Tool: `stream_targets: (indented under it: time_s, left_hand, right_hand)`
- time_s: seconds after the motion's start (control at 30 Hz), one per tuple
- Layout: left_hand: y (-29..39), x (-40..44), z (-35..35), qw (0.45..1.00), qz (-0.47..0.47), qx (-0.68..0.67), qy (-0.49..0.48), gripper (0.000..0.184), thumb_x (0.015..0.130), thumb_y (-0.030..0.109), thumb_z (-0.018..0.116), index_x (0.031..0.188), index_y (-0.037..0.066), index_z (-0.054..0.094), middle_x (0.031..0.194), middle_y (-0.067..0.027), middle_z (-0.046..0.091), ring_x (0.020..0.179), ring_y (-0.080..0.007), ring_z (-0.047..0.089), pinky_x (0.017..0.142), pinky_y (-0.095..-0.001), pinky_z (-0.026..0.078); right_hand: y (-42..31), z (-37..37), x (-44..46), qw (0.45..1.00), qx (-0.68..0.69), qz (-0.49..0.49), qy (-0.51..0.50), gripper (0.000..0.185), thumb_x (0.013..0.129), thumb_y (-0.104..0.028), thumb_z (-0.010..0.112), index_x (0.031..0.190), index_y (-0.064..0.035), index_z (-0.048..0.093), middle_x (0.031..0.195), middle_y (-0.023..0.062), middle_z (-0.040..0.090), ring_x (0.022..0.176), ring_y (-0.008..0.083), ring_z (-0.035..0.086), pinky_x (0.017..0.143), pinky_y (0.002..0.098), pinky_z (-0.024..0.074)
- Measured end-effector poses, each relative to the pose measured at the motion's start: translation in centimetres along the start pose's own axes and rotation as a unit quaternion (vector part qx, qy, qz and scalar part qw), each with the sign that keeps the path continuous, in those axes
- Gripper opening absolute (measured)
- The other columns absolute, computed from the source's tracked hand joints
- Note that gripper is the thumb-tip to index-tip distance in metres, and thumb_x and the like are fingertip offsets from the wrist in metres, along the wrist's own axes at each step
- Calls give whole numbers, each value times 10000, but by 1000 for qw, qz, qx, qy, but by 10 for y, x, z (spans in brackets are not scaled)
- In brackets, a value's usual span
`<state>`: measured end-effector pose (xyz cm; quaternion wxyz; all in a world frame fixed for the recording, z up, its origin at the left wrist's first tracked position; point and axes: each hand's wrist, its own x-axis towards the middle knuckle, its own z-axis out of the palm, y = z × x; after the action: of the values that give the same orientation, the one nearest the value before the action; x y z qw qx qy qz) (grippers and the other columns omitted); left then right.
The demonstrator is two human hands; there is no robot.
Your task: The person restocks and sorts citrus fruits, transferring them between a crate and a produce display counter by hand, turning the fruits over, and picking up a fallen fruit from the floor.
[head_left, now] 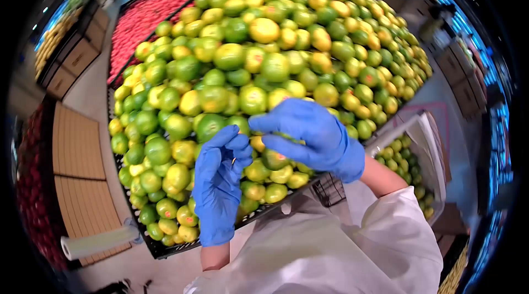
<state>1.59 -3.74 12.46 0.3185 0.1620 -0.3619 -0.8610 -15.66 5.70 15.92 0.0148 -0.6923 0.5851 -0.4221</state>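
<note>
Both my hands wear blue gloves and are held over a big heap of green-and-yellow citrus fruits (215, 98). My left hand (216, 189) is closed, its fingers curled together above the near part of the heap; whatever may be between the fingertips is too small to make out. Just to its right is my right hand (314, 134), palm down, with the fingers stretched toward the left hand and a gap between them. No fruit shows in its grip. Several of the fruits bear small orange-red stickers or patches.
A black crate edge (165, 251) borders the heap in front of me. Red produce (149, 16) lies behind at the left. On the right stands a pale bin (435, 167) with more green fruits. A white roll (99, 243) sits by the slatted wooden panels (82, 200).
</note>
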Motion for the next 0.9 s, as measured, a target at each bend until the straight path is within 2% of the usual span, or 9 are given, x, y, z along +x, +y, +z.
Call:
stream_targets:
  time_s: [0.1, 0.27, 0.3, 0.33, 0.47, 0.5, 0.73, 0.8, 0.9]
  left_hand:
    - [-51, -2, 44, 993, -97, -7, -65, 451, 915, 274, 516, 1212, -65, 499, 1048, -139, 614, 896, -186, 604, 801, -291, 497]
    - [-161, -12, 111, 935, -281, 3, -217, 441, 921, 285, 517, 1200, -57, 510, 1033, -134, 621, 882, -185, 611, 799, -281, 498]
    - [-187, -16, 123, 920, -310, 20, -238, 435, 923, 293, 515, 1197, -45, 519, 1032, -127, 624, 876, -177, 615, 791, -275, 501]
    - [-211, -20, 132, 913, -323, 22, -246, 435, 923, 293, 515, 1197, -45, 519, 1032, -127, 624, 876, -177, 615, 791, -275, 501]
    - [-293, -39, 159, 868, -403, 81, -279, 371, 967, 237, 436, 1198, -41, 516, 1022, -108, 604, 911, -153, 595, 824, -266, 488]
    - [-307, -45, 166, 859, -419, 96, -278, 371, 968, 242, 435, 1196, -39, 517, 1023, -104, 603, 908, -152, 596, 826, -267, 488]
    - [-382, -80, 203, 782, -518, 145, -313, 347, 972, 243, 421, 1214, 15, 519, 1047, -65, 599, 999, -149, 572, 892, -284, 455]
    - [-405, -91, 211, 742, -578, 112, -322, 358, 971, 245, 425, 1225, 7, 505, 1067, -71, 588, 1035, -153, 558, 914, -284, 449]
    - [-441, -111, 222, 724, -619, 70, -298, 473, 955, 348, 462, 1331, 68, 396, 1163, -89, 539, 1087, -210, 531, 943, -368, 460]
  right_hand:
    - [-13, -35, -125, 977, -41, 187, 96, 214, 791, -99, 662, 1000, -52, 659, 725, 72, 576, 653, 232, 560, 598, 328, 450]
    - [-9, -79, -345, 771, -30, 569, 284, 177, 894, -98, 582, 1030, -4, 646, 880, 56, 643, 786, 100, 584, 705, 236, 479]
    - [-5, -88, -391, 755, -38, 563, 335, 193, 874, -149, 600, 979, 9, 640, 879, 120, 653, 757, 220, 616, 706, 300, 489]
    - [-12, -102, -416, 726, -99, 579, 358, 220, 872, -175, 605, 992, 7, 636, 892, 132, 647, 777, 236, 617, 718, 311, 490]
    - [-21, -149, -533, 614, -426, 643, 165, 542, 788, -240, 669, 1268, -72, 484, 1212, 198, 512, 1126, 343, 479, 927, 405, 408]
    - [-22, -157, -548, 607, -448, 646, 120, 694, 750, -245, 691, 1355, -103, 382, 1276, 231, 430, 1205, 382, 391, 1000, 440, 345]
    - [9, -172, -610, 601, -485, 633, -52, 686, 704, -177, 696, 1325, -116, 409, 1191, 227, 445, 1129, 380, 427, 973, 451, 359]
    - [0, -176, -604, 621, -455, 638, -27, 653, 696, -156, 691, 1294, -107, 435, 1147, 226, 453, 1086, 381, 441, 940, 444, 381]
    - [-30, -180, -559, 722, -297, 598, 182, 691, 704, -176, 719, 1327, -125, 424, 1219, 195, 439, 1102, 365, 453, 952, 419, 388]
